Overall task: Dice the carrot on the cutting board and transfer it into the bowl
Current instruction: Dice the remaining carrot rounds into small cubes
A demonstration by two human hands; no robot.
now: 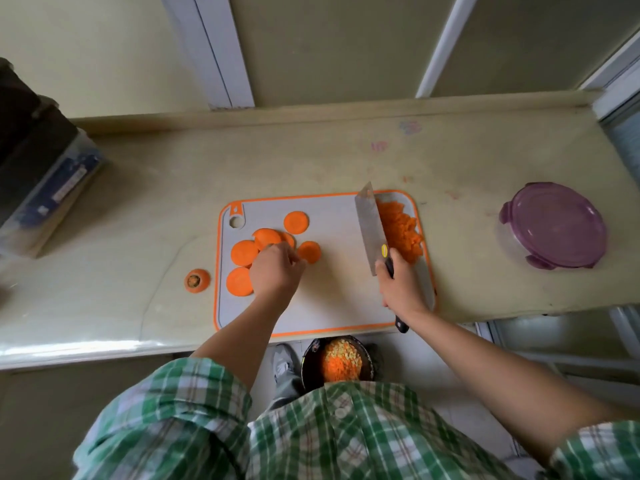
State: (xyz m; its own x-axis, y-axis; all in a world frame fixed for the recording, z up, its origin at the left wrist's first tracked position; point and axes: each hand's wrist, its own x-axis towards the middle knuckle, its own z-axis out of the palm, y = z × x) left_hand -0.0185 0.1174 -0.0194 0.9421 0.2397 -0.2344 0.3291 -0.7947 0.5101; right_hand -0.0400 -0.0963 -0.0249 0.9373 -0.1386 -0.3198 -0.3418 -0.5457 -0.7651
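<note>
Bowl: a dark round bowl sits below the counter's near edge, at 6 o'clock from the board, and holds orange dice beside pale yellow bits.
Right hand: the right hand has its grip clamped around the black handle of a broad steel cleaver, with the blade lying toward 1 o'clock.
Left hand: the left hand bends its fingertips onto the overlapping rounds at 9 o'clock. I cannot tell whether its grip has closed on one.
Board: a grey plastic cutting board with an orange rim lies on the pale counter.
Carrot: flat orange carrot rounds cluster from 9 to 11 o'clock. A heap of diced carrot lies at 2 o'clock, just right of the blade.
Offcut: the carrot's stem end lies on the counter, off the board at 9 o'clock.
Far right: a round container with a purple clip lid stands well apart at 3 o'clock.
Progress: roughly midway, I judge. Some dice are in the bowl and more wait on the board, but the rounds are uncut.
Writing: none is legible. The yellow dot on the blade and the label on the box at far left are too blurred.
</note>
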